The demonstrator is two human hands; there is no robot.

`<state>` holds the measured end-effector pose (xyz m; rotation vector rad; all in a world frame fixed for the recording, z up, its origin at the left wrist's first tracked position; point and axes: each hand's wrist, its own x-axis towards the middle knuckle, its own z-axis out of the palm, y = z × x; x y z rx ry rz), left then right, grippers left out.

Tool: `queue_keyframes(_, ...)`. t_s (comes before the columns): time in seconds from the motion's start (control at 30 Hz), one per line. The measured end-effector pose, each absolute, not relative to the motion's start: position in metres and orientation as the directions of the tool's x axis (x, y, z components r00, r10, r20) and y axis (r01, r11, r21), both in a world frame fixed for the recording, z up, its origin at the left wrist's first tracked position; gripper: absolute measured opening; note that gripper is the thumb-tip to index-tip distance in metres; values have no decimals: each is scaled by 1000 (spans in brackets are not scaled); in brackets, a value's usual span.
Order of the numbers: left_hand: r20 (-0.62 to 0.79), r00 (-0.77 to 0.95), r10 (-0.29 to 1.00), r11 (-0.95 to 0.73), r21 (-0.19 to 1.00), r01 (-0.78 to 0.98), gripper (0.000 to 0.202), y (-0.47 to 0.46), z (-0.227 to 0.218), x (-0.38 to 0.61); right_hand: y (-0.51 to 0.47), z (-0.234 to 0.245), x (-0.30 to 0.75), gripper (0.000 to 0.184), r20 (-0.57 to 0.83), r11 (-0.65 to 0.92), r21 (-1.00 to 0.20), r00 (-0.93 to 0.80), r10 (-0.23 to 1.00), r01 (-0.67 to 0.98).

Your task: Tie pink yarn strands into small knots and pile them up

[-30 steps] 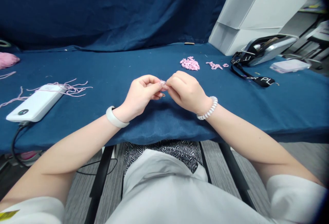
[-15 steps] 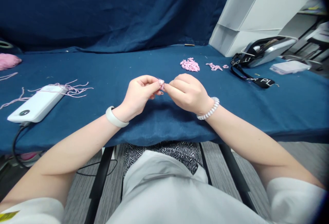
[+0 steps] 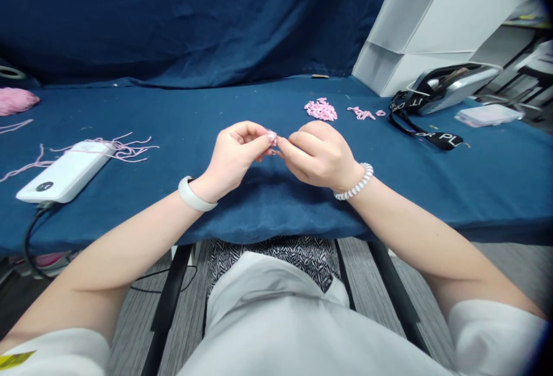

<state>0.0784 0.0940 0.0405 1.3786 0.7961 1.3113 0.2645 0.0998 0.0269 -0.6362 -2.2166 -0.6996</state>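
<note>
Over the front part of the blue-covered table, my left hand (image 3: 239,154) and my right hand (image 3: 320,154) meet fingertip to fingertip. Both are closed in a pinch on a small piece of pink yarn (image 3: 275,140), most of which is hidden by the fingers. Beyond my right hand lies a heap of small pink yarn loops (image 3: 320,109). A few more pink loops (image 3: 362,113) lie to its right. On the left, loose pink yarn strands (image 3: 129,149) spread across and beside a white power bank (image 3: 69,173) with a cable plugged in.
A ball of pink yarn (image 3: 17,101) sits at the far left. To the right are a silver-and-black case (image 3: 458,88), a black lettered strap (image 3: 436,139) and a flat clear box (image 3: 488,114). White stacked boxes (image 3: 432,25) stand behind them, beside the blue cloth backdrop (image 3: 185,19).
My fingertips have shifted slightly around the pink piece, and my right hand sits a touch further right. The table items look the same, apart from a slight shift of the view.
</note>
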Motion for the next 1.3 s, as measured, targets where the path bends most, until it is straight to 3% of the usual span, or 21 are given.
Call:
queue_keyframes(0.13, 312, 165, 936, -293, 947, -132, 21, 94, 40, 77, 101, 26, 265, 25, 774, 747, 269, -598, 208, 608)
queue_keyframes(0.23, 344, 162, 925, -329, 938, -111, 23, 95, 40, 76, 99, 28, 265, 24, 794, 809, 160, -561, 235, 566)
queue_keyframes(0.3, 367, 182, 912, -349, 929, -120, 24, 97, 40, 75, 98, 31, 264, 24, 808, 867, 14, -516, 283, 498)
queue_keyframes(0.4, 391, 236, 890, -371, 920, -123, 25, 98, 41, 73, 96, 37, 264, 24, 782, 876, -334, -417, 463, 348)
queue_keyframes(0.5, 385, 298, 874, -378, 922, -83, 25, 98, 42, 73, 98, 43, 267, 29, 596, 702, -678, -396, 699, 218)
queue_keyframes(0.6, 354, 364, 862, -367, 930, -34, 28, 97, 43, 72, 99, 48, 271, 30, 380, 509, -846, -492, 783, 157)
queue_keyframes(0.9, 234, 475, 848, -315, 944, 99, 25, 97, 48, 68, 97, 51, 274, 28, 197, 400, -886, -592, 781, 233)
queue_keyframes(1.3, 146, 547, 825, -254, 959, 127, 18, 98, 52, 65, 93, 56, 277, 25, 173, 427, -857, -618, 767, 289)
